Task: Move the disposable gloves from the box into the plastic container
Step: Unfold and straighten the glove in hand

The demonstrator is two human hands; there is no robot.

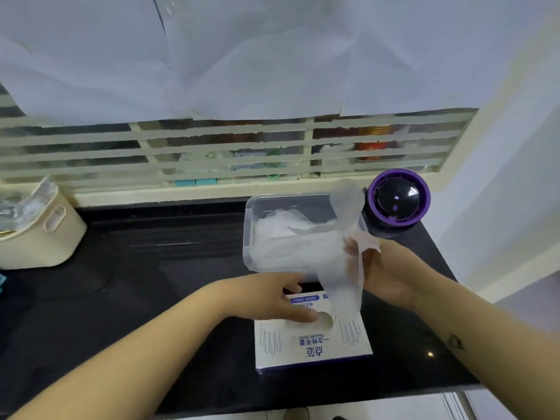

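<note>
Glove (341, 269) between right hand's (394, 272) curled fingers (370, 263)

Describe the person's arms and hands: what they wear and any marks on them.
Both arms are bare up to the frame edge, with no sleeves showing. The left hand and right hand wear no gloves, and no rings, watch or bracelets are visible. The right forearm bears a small dark outline tattoo, roughly triangular. The left forearm shows no markings.

Head-worn wide-angle view, facing forward and down, close above black counter (145, 268)
</note>
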